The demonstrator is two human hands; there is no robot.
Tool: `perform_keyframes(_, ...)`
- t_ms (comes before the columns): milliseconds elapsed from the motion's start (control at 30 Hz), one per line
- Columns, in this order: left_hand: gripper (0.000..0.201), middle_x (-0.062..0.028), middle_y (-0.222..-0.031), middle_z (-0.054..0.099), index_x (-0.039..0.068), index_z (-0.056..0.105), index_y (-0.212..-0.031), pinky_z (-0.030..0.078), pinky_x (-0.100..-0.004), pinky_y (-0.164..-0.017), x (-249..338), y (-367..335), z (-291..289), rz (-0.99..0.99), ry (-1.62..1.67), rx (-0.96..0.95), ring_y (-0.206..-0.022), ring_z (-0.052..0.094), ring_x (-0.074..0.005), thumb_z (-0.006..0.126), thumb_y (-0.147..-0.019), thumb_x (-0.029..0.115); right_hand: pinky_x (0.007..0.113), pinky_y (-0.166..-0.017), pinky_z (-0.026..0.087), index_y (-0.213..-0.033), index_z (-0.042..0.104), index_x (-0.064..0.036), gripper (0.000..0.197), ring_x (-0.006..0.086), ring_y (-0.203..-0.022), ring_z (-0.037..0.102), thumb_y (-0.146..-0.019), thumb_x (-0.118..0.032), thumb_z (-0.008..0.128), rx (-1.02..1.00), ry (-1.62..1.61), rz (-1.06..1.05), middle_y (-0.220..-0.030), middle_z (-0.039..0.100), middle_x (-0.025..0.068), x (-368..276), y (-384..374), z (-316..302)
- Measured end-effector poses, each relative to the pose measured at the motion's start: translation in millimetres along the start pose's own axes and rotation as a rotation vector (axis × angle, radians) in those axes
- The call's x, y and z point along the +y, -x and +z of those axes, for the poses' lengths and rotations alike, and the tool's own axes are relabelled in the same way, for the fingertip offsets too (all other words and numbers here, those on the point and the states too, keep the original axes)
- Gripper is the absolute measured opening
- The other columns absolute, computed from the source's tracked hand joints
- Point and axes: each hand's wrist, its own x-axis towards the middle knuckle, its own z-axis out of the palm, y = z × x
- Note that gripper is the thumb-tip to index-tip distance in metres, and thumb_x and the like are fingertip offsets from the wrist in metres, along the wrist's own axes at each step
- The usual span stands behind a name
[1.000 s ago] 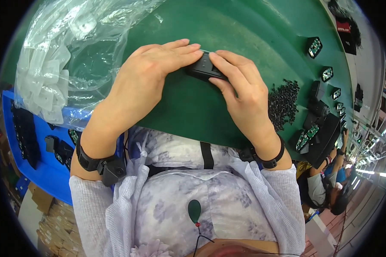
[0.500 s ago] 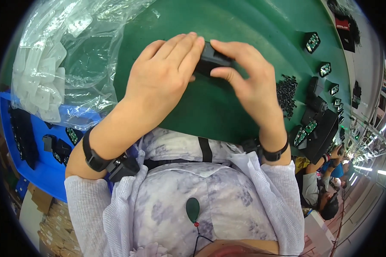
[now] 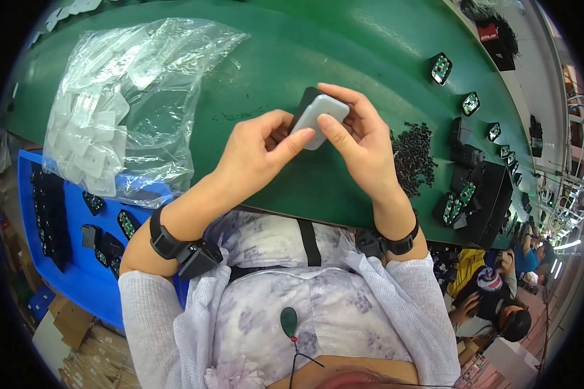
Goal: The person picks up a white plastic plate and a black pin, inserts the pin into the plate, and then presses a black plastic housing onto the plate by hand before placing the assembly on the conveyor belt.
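Observation:
Above the green table I hold a small black housing with a pale grey cover (image 3: pixel 323 115), tilted, its grey face toward me. My left hand (image 3: pixel 259 141) grips its left edge, thumb on the lower corner and fingers behind. My right hand (image 3: pixel 360 133) clasps the right side, with the thumb lying on the grey face. Just right of that hand is a heap of small black parts (image 3: pixel 414 159). To the left of my hands lies a clear plastic bag (image 3: pixel 159 107) of translucent white flat pieces.
A blue bin (image 3: pixel 71 269) with black housings and circuit boards stands at left. Along the right of the green table (image 3: pixel 259 58) are several black housings with green boards (image 3: pixel 442 69) and a black box (image 3: pixel 488 204). Other people (image 3: pixel 499 305) sit at far right.
My left hand has come off the top of the housing to grip its side. The housing has been turned, so its grey face now shows. The view has shifted somewhat.

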Motion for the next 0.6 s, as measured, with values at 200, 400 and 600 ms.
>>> perform_keyframes(200, 0.034, -0.0135, -0.077, 0.067, -0.003, 0.065, -0.092, 0.049, -0.0289, -0.06, 1.1, 1.5, 1.0, 0.076, 0.044, 0.003, -0.066, 0.064, -0.017, 0.069, -0.086, 0.03, 0.028, -0.091, 0.045, -0.125, 0.055, 0.0002, 0.039, 0.0137, -0.103, 0.058, -0.089, -0.007, 0.066, 0.068, 0.043, -0.073, -0.112, 0.061, 0.0071, -10.0, 2.7, 6.4)
perform_keyframes(400, 0.034, -0.0107, -0.089, 0.065, 0.004, 0.063, -0.1, 0.05, -0.0374, -0.07, 22.7, 6.0, -28.0, 0.356, -0.429, 0.113, -0.082, 0.062, -0.0301, 0.068, -0.084, 0.034, 0.029, -0.093, 0.045, -0.127, 0.051, 0.0015, 0.046, 0.0162, -0.106, 0.058, -0.085, -0.005, 0.068, 0.092, 0.085, -0.171, -0.117, 0.059, 0.0091, -24.5, -21.9, -11.8)
perform_keyframes(600, 0.01, -0.0103, -0.089, 0.061, 0.005, 0.062, -0.088, 0.049, -0.0413, -0.073, 21.4, 17.6, -133.8, 0.199, -1.32, 0.581, -0.088, 0.057, -0.0315, 0.059, -0.086, 0.014, 0.028, -0.089, 0.046, -0.127, 0.052, -0.0027, 0.045, 0.0157, -0.1, 0.058, -0.086, -0.01, 0.067, 0.163, 0.489, -0.221, -0.11, 0.061, 0.0085, -20.0, -98.9, -83.3)
